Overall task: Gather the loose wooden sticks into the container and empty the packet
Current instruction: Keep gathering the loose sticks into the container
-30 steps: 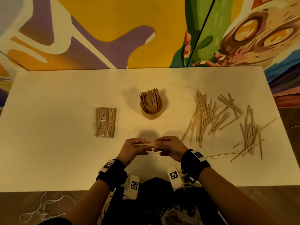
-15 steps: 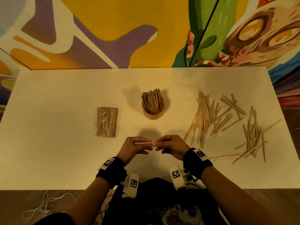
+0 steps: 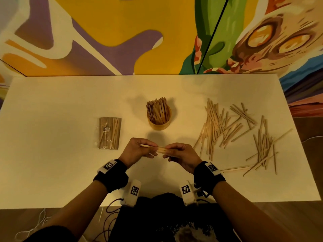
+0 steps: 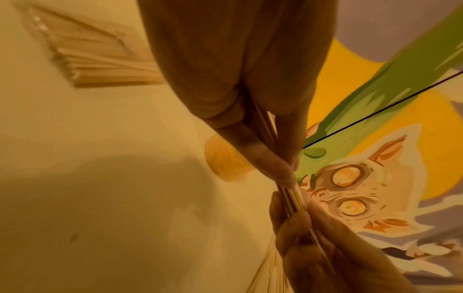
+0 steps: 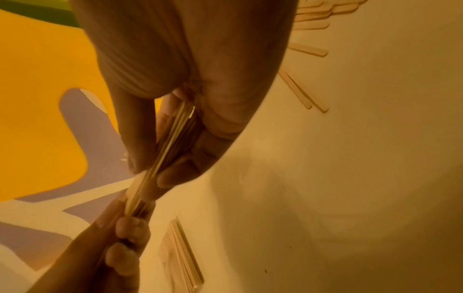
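Both hands hold one small bundle of wooden sticks (image 3: 161, 149) level above the table's front middle. My left hand (image 3: 138, 150) pinches its left end, my right hand (image 3: 181, 153) its right end. The wrist views show the same bundle of sticks (image 4: 291, 196) (image 5: 160, 158) squeezed between thumb and fingers of each hand. Behind the hands stands the round wooden container (image 3: 159, 124), packed with upright sticks. A clear packet of sticks (image 3: 109, 132) lies flat to the left. Loose sticks (image 3: 225, 124) are scattered on the right.
A white table (image 3: 52, 163) carries everything; a painted wall rises behind it. A second loose heap of sticks (image 3: 264, 147) lies at the far right, and two single sticks (image 3: 236, 168) near my right wrist. Cables hang below the front edge.
The hands keep their place with the bundle between them; they have only shifted their hold on it slightly. Nothing on the table has moved.
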The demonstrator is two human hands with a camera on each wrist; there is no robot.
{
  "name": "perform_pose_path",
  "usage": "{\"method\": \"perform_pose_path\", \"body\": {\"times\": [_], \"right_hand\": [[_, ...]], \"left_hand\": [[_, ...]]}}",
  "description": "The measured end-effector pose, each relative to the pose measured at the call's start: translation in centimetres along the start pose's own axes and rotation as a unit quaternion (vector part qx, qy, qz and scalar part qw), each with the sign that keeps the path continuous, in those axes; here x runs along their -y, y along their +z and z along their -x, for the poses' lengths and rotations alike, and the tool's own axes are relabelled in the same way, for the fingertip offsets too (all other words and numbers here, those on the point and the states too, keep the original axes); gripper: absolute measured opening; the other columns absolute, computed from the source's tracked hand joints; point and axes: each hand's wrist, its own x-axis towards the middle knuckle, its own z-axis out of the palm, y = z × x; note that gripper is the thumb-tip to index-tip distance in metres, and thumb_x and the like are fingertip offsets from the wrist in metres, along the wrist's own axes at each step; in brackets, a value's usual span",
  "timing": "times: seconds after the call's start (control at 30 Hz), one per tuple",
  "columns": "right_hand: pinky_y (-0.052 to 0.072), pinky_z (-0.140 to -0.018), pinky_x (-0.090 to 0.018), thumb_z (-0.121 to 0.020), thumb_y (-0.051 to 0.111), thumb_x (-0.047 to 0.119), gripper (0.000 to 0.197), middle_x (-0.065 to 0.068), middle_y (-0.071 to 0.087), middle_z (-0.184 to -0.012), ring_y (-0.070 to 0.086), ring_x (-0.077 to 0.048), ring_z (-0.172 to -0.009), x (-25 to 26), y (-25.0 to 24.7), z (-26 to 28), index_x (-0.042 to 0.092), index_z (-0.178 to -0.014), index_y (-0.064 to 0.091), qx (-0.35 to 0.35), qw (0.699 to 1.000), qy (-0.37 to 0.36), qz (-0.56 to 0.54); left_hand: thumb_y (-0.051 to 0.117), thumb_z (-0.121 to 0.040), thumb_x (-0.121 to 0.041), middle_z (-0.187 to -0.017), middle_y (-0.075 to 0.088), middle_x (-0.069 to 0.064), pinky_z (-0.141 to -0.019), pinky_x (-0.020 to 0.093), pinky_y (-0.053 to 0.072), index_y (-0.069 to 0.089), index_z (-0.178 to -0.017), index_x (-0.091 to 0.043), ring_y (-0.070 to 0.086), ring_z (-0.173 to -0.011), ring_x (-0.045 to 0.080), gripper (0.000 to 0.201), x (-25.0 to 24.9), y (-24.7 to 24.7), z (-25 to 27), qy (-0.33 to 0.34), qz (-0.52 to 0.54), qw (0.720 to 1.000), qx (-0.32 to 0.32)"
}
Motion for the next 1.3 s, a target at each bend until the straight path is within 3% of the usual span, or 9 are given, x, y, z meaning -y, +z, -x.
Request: {"method": "perform_pose_path", "body": {"times": [0.2, 0.37, 0.53, 0.63, 0.77, 0.87, 1.07, 1.2, 1.3], "right_hand": [[0.055, -0.07, -0.031, -0.089, 0.064, 0.006, 0.027, -0.02, 0.072, -0.106, 0.071, -0.031, -0.086, 1.4, -3.2, 0.8, 0.001, -0.116, 0.065, -0.05, 0.997, -0.04, -0.037], [0.053, -0.063, -0.03, -0.091, 0.064, 0.01, 0.023, -0.022, 0.073, -0.101, 0.07, -0.03, -0.078, 0.6, -8.0, 2.9, 0.0, -0.111, 0.066, -0.107, 0.994, -0.008, 0.023], [0.051, -0.061, -0.031, -0.091, 0.063, 0.01, 0.021, -0.024, 0.072, -0.093, 0.068, -0.032, -0.074, -1.1, -13.2, 5.7, -0.004, -0.106, 0.067, -0.148, 0.985, 0.048, 0.069], [0.051, -0.059, -0.03, -0.091, 0.063, 0.01, 0.018, -0.023, 0.073, -0.091, 0.068, -0.03, -0.072, -1.7, -15.8, 7.6, -0.002, -0.103, 0.068, -0.161, 0.981, 0.068, 0.086], [0.05, -0.056, -0.028, -0.091, 0.063, 0.01, 0.016, -0.024, 0.072, -0.089, 0.067, -0.03, -0.068, -2.1, -19.0, 9.5, -0.002, -0.1, 0.07, -0.181, 0.977, 0.07, 0.085], [0.05, -0.054, -0.027, -0.091, 0.063, 0.008, 0.015, -0.024, 0.072, -0.086, 0.067, -0.029, -0.065, -1.7, -21.2, 10.8, -0.003, -0.098, 0.07, -0.196, 0.973, 0.076, 0.09], [0.049, -0.055, -0.028, -0.093, 0.06, 0.008, 0.016, -0.022, 0.072, -0.082, 0.067, -0.027, -0.062, -1.3, -25.3, 13.0, -0.004, -0.099, 0.068, -0.221, 0.967, 0.083, 0.093], [0.049, -0.053, -0.028, -0.093, 0.059, 0.007, 0.016, -0.022, 0.072, -0.082, 0.066, -0.027, -0.061, -1.3, -27.7, 13.8, -0.004, -0.098, 0.068, -0.228, 0.965, 0.093, 0.089], [0.049, -0.052, -0.027, -0.093, 0.058, 0.006, 0.015, -0.022, 0.072, -0.081, 0.066, -0.026, -0.06, -0.8, -29.5, 13.8, -0.004, -0.097, 0.069, -0.229, 0.964, 0.099, 0.092]], "left_hand": [[0.069, -0.079, 0.009, -0.063, 0.072, 0.01, -0.061, 0.022, 0.059, 0.068, -0.098, 0.011, 0.07, -0.056, 0.016, 0.02, -5.4, -2.9, -2.9, 0.071, -0.04, 0.995, -0.052], [0.077, -0.077, 0.0, -0.072, 0.071, 0.019, -0.064, 0.025, 0.059, 0.073, -0.089, 0.005, 0.069, -0.061, 0.021, 0.014, -9.7, -4.0, -6.0, 0.139, -0.169, 0.97, -0.107], [0.077, -0.076, -0.002, -0.074, 0.07, 0.015, -0.059, 0.009, 0.046, 0.075, -0.084, 0.0, 0.064, -0.062, 0.01, 0.008, -11.7, -1.7, -8.9, 0.172, -0.387, 0.904, -0.058], [0.077, -0.074, -0.005, -0.087, 0.072, 0.015, -0.071, 0.023, 0.045, 0.076, -0.087, -0.005, 0.064, -0.082, 0.023, 0.013, -11.9, 0.2, -10.5, 0.164, -0.499, 0.851, -0.007], [0.069, -0.077, -0.004, -0.089, 0.067, 0.01, -0.059, 0.023, 0.04, 0.074, -0.091, -0.007, 0.058, -0.081, 0.022, 0.014, -11.5, 2.7, -12.2, 0.1, -0.566, 0.817, 0.043], [0.062, -0.089, -0.017, -0.092, 0.066, 0.014, -0.068, 0.03, 0.039, 0.07, -0.091, -0.007, 0.058, -0.089, 0.031, 0.014, -10.0, 3.6, -13.3, 0.133, -0.622, 0.77, 0.058], [0.055, -0.094, -0.014, -0.096, 0.057, 0.022, -0.077, 0.047, 0.046, 0.062, -0.1, -0.001, 0.055, -0.089, 0.041, 0.016, -6.4, 3.3, -14.4, 0.218, -0.636, 0.737, -0.068], [0.062, -0.091, -0.019, -0.105, 0.055, 0.017, -0.066, 0.048, 0.05, 0.061, -0.105, -0.007, 0.058, -0.087, 0.041, 0.019, -6.0, 3.7, -13.5, 0.198, -0.625, 0.748, -0.106], [0.053, -0.089, -0.041, -0.108, 0.059, 0.011, -0.063, 0.041, 0.048, 0.063, -0.103, -0.013, 0.061, -0.081, 0.039, 0.033, -6.6, 4.4, -12.1, 0.212, -0.606, 0.748, -0.169]]}}
